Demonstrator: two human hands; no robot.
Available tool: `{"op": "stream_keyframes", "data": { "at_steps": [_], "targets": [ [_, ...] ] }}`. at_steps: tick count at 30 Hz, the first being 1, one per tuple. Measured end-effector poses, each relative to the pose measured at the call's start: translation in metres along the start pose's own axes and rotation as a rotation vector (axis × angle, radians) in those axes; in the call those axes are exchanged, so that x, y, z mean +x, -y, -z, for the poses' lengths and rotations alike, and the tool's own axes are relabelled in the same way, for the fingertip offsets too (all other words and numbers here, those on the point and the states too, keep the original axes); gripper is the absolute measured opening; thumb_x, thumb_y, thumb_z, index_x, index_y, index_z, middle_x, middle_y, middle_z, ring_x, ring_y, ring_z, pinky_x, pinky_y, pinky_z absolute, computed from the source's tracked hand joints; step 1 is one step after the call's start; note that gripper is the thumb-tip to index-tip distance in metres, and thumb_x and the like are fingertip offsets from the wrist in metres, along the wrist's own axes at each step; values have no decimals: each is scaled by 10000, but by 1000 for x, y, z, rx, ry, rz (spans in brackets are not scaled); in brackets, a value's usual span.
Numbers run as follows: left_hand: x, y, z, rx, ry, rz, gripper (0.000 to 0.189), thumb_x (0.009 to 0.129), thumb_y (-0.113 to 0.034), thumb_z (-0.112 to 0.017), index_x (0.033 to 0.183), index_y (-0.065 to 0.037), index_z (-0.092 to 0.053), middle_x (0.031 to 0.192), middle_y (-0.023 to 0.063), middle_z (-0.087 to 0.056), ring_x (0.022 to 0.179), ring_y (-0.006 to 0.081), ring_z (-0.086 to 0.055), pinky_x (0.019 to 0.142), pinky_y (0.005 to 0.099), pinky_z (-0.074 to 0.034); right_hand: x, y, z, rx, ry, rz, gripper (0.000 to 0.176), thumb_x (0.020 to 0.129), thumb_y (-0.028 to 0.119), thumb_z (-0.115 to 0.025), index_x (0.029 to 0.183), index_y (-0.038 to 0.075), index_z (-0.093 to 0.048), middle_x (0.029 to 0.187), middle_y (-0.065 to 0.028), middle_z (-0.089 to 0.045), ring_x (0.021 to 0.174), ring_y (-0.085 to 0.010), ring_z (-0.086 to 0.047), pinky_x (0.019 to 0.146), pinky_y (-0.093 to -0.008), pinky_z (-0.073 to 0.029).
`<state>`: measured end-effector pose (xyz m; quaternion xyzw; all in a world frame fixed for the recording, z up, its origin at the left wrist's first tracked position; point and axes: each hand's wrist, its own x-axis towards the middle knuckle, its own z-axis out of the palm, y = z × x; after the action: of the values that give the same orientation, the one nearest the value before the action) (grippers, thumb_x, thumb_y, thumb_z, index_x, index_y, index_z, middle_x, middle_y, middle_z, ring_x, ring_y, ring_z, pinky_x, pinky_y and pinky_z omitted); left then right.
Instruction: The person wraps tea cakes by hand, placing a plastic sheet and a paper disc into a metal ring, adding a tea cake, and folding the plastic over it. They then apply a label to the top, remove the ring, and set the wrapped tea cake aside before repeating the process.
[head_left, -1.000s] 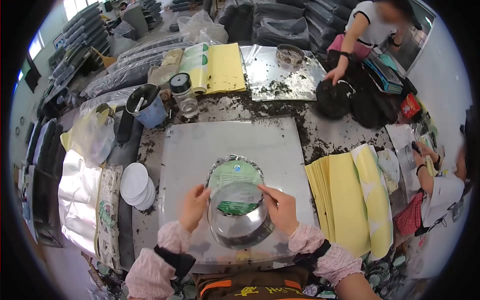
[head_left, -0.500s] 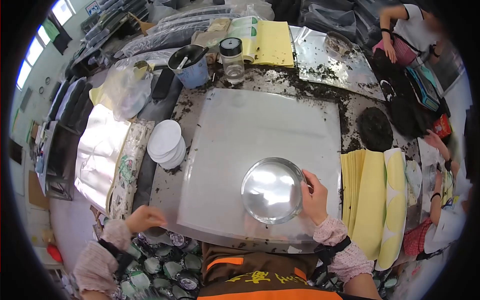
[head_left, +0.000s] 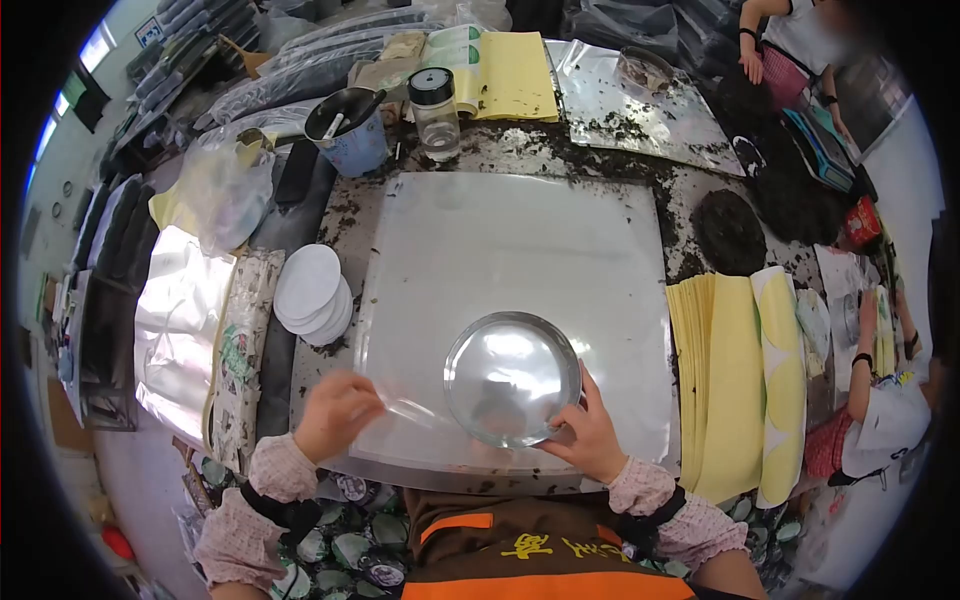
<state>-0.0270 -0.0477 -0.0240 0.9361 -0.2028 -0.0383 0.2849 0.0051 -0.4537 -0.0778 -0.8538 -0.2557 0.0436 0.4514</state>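
My right hand (head_left: 588, 430) grips the lower right rim of a shallow round metal tin (head_left: 512, 380), thumb near the rim and fingers along its side. The tin's shiny inside faces up, over the front part of a clear plastic sheet (head_left: 510, 250). To the left, over the sheet's front left edge, is my left hand (head_left: 340, 412), slightly blurred, with its fingers drawn together; what they hold, if anything, is hidden. Beyond it lies a small stack of white paper discs (head_left: 308, 282).
Yellow paper sheets (head_left: 715, 380) lie on the right, near a dark round cake (head_left: 728, 232). A clear jar (head_left: 434, 130) and a blue bucket (head_left: 355, 150) stand at the back. Silvery foil sheets (head_left: 180, 325) lie left. Another person's hand (head_left: 750, 65) shows at upper right.
My left hand has moved right and upward, nearer the tin. My right hand has shifted the tin slightly left and now grips it lower on the rim. The view has shifted a little.
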Motion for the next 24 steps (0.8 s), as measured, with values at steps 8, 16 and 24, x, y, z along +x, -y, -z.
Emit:
{"op": "stream_keyframes", "data": {
  "at_steps": [8,16,24],
  "targets": [
    [-16,34,-20,-142,322,-50,192,761,-249,-831,808,-126,-692,947,13,-645,966,262,-567,894,390,-446,-9,13,8,40,62,-68,334,694,202,-912,847,78,-643,1573,-323,-233,1312,-438,-513,994,-437,-506],
    [-14,29,-32,-66,206,141,106,883,-84,-667,988,-81,-655,960,112,-645,897,347,-596,812,435,-490,-22,49,21,84,398,324,332,730,195,-859,874,62,-592,1556,-355,-245,1422,-510,-338,1107,-524,-413],
    [0,-25,15,101,-279,-174,165,751,20,-648,872,-80,-598,915,104,-598,830,344,-581,747,443,-471,27,15,-36,93,276,131,349,796,241,-807,967,27,-591,1535,-374,-255,1301,-488,-468,1071,-466,-438]
  ]
}}
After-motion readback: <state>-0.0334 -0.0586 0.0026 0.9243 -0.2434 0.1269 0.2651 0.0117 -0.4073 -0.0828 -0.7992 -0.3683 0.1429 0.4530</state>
